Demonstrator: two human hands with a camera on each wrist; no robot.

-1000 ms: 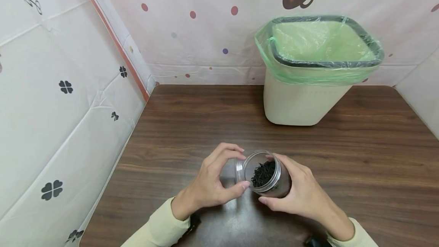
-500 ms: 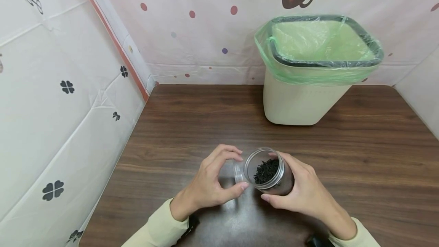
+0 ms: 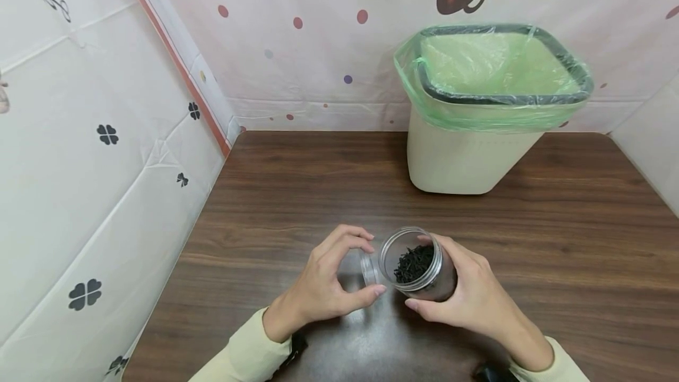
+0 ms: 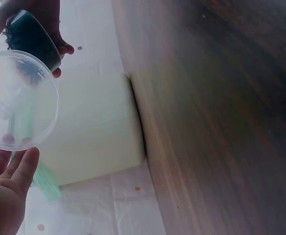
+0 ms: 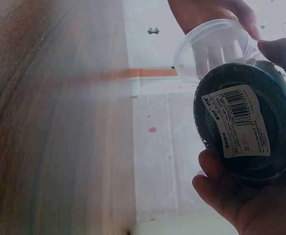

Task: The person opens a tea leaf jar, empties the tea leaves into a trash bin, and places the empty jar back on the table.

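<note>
My right hand (image 3: 472,287) grips a clear screw-top jar (image 3: 442,273), its open mouth tipped up and to the left. Dark, thin tea-like leaves (image 3: 414,264) lie inside. A clear round lid (image 3: 369,269) is held on edge between the thumb and fingers of my left hand (image 3: 326,282), just left of the jar's mouth. In the left wrist view the lid (image 4: 47,115) appears as a see-through disc in front of the jar (image 4: 33,41). The jar's base carries a white barcode label (image 5: 238,122) in the right wrist view.
A cream bin (image 3: 456,158) lined with a green plastic bag (image 3: 498,117) stands at the back right of the brown wooden table (image 3: 297,181). Printed white sheets (image 3: 297,63) hang behind and to the left.
The jar has shifted slightly right with my right hand, so the gap between its mouth and the lid is a little wider. My left hand has barely moved.
</note>
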